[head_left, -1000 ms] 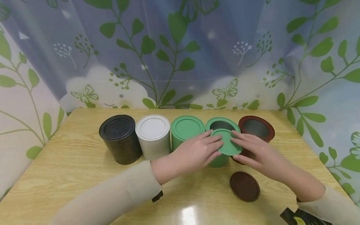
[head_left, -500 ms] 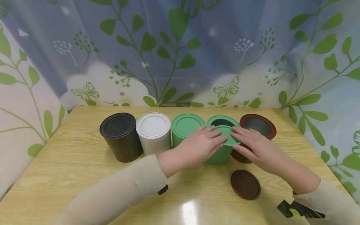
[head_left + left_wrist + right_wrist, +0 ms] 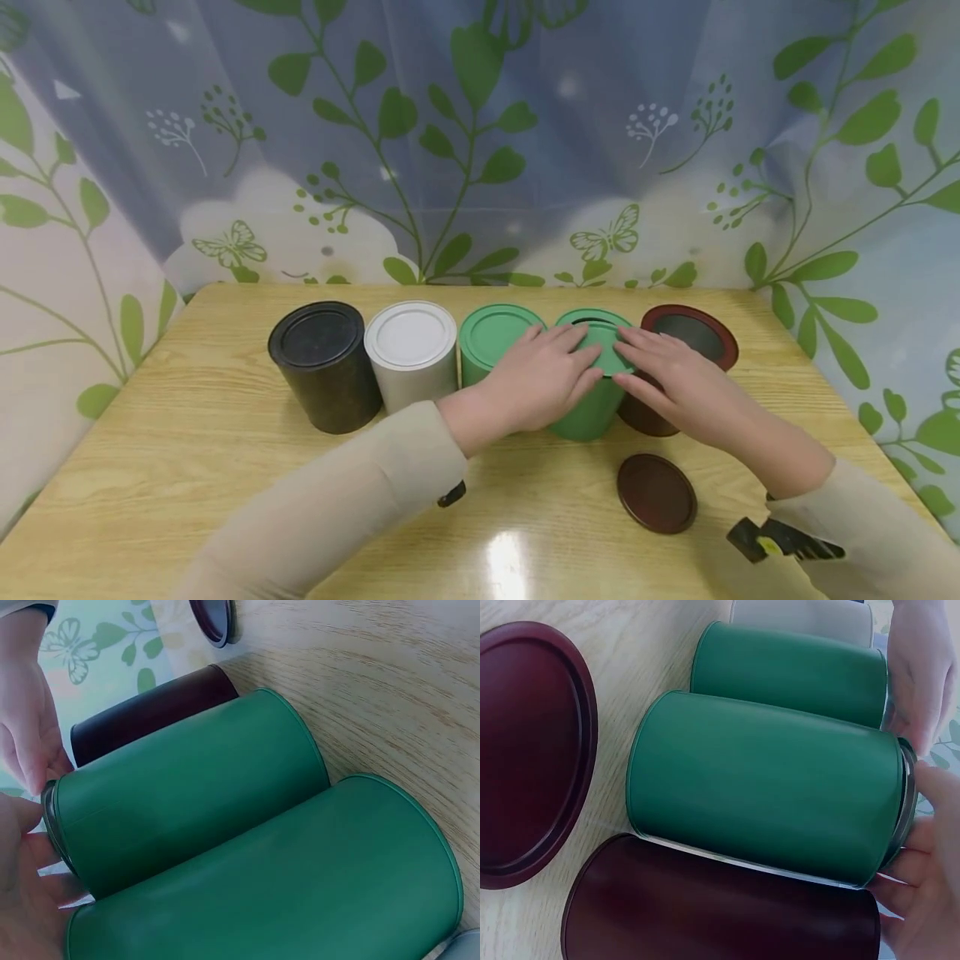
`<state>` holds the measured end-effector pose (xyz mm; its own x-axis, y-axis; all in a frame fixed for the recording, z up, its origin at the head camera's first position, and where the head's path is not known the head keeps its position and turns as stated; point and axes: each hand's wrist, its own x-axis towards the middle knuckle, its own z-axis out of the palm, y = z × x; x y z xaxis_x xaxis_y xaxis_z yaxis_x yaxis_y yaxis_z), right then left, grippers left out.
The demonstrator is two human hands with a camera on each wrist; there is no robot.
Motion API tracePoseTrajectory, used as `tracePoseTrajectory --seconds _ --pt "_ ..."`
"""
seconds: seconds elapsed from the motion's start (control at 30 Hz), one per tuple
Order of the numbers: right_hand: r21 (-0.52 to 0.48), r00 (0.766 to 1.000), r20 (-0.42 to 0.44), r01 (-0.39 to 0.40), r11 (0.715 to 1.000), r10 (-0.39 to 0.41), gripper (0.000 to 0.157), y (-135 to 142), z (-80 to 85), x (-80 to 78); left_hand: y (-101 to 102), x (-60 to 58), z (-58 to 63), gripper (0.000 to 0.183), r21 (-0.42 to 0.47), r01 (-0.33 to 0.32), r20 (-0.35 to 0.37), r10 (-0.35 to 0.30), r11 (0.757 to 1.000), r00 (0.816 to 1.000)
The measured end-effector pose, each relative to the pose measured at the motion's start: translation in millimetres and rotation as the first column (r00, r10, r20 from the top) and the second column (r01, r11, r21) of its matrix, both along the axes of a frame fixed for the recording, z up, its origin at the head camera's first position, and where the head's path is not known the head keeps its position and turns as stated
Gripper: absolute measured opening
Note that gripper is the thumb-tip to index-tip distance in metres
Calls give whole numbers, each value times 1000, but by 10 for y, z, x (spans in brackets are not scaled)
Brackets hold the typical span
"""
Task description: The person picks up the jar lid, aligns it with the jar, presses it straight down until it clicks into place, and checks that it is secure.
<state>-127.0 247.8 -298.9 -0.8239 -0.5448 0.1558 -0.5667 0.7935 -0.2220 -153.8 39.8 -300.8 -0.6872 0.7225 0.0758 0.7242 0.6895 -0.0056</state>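
Observation:
Both hands lie at a green lid (image 3: 611,360) on top of the right-hand green can (image 3: 587,412). My left hand (image 3: 534,379) touches the lid from the left with fairly straight fingers. From the right, the fingers of my right hand (image 3: 686,387) rest on its other side. The lid sits slightly askew; a thin dark gap shows at the can's far rim, and the right wrist view shows a gap along the lid edge (image 3: 909,799). Beside it, a dark-red can (image 3: 693,333) stands uncovered, partly hidden by my right hand. Its likely matching brown lid (image 3: 657,493) lies flat in front.
To the left stand a lidded green can (image 3: 498,333), a white can (image 3: 411,337) and a black can (image 3: 324,358), all in one row. They stand on a wooden table (image 3: 187,467) before a leaf-patterned curtain (image 3: 435,183).
The green lid has moved back and down over the green can's opening, narrowing the dark gap to a sliver. Both hands moved with it, keeping their touch on its sides.

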Motion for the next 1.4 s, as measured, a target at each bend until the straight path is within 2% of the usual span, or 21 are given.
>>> tracePoseTrajectory --seconds 0.23,0.8,1.2,1.4 --pt "22 1000 -2 14 1000 -14 50 -8 -19 -61 28 -36 -4 47 27 -49 8 49 998 999" --pt "32 1000 -18 22 999 -21 51 -17 3 -108 71 -75 3 46 36 -79 5 79 996 997" --pt "17 998 59 -12 1000 11 55 -46 59 -158 87 -84 6 52 -42 -92 38 94 995 995" --pt "16 994 109 -16 1000 14 57 -40 82 -174 89 -101 21 52 -47 -85 49 88 995 995"
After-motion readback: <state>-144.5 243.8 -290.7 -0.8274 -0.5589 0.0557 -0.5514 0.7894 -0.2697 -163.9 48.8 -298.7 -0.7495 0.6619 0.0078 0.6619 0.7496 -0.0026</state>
